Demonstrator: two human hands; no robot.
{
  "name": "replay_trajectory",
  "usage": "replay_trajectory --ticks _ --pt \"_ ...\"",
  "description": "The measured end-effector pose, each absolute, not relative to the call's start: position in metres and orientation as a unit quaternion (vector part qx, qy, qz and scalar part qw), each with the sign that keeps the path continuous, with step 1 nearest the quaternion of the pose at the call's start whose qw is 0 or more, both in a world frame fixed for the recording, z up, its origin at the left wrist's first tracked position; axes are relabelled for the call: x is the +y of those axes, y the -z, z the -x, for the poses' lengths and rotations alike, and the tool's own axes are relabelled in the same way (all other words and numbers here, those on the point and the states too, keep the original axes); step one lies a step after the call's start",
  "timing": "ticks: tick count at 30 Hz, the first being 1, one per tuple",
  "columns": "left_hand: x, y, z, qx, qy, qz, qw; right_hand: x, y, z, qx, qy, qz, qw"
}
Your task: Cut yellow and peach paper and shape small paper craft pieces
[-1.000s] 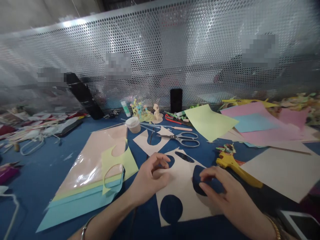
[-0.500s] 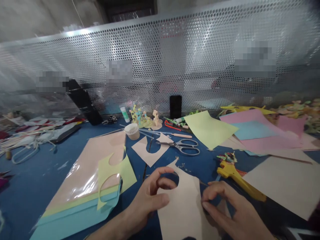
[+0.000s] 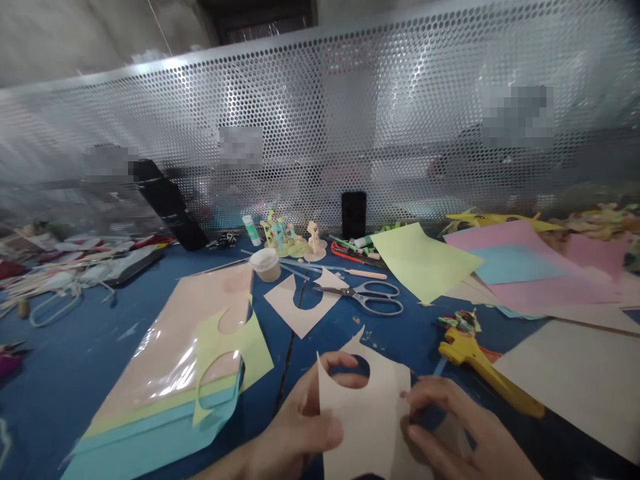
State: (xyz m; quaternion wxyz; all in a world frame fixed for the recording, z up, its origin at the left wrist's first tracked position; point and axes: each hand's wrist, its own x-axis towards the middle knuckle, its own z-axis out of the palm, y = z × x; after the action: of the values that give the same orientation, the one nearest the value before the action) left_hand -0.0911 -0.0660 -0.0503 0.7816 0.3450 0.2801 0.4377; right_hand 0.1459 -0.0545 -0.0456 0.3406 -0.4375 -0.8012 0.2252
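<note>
A sheet of pale pink paper [image 3: 370, 417] with a round notch cut into its top is held up in front of me. My left hand [image 3: 317, 413] grips its left side, thumb on the front and fingers behind, fingertips showing through the notch. At the right edge, my right hand [image 3: 455, 423] pinches the sheet between thumb and fingers. Part of the paper lies behind that hand and is partly hidden. Just beyond the sheet are scissors [image 3: 377, 297] with grey handles, their blades over a pink paper offcut [image 3: 303, 319] that has a round cut-out.
A yellow glue gun [image 3: 493, 373] lies at right, near yellow paper [image 3: 427, 260] and pink paper [image 3: 530, 287]. At left is a clear-wrapped stack of coloured paper [image 3: 170, 340]. Farther back stand a white tub [image 3: 266, 265], small paper figures [image 3: 283, 237] and a phone [image 3: 354, 213].
The paper's left side has lifted, so its pointed corner now stands in front of my left fingers. My left hand has shifted slightly down and right; the right stays at the edge.
</note>
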Motion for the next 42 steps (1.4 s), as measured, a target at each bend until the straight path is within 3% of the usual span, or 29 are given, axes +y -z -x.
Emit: replay_trajectory --ticks 4,9,15,20,38,42 --pt "-0.067 0.047 0.091 0.262 -0.406 -0.379 0.789 -0.055 0.05 -0.148 -0.793 -0.211 0.447 0.357" --pt "-0.069 0.042 0.086 0.358 -0.327 -0.46 0.744 -0.052 0.047 -0.148 -0.807 -0.167 0.418 0.383" --pt "-0.06 0.04 0.08 0.517 -0.254 -0.468 0.67 -0.045 0.048 -0.149 -0.874 -0.168 0.361 0.279" --pt "-0.047 0.042 0.093 0.628 -0.197 -0.487 0.574 -0.045 0.047 -0.155 -0.869 -0.177 0.38 0.264" --pt "-0.038 0.03 0.106 0.627 -0.173 -0.507 0.566 -0.043 0.049 -0.157 -0.863 -0.199 0.391 0.251" --pt "-0.035 0.033 0.11 0.636 -0.188 -0.517 0.542 -0.042 0.043 -0.157 -0.868 -0.146 0.409 0.241"
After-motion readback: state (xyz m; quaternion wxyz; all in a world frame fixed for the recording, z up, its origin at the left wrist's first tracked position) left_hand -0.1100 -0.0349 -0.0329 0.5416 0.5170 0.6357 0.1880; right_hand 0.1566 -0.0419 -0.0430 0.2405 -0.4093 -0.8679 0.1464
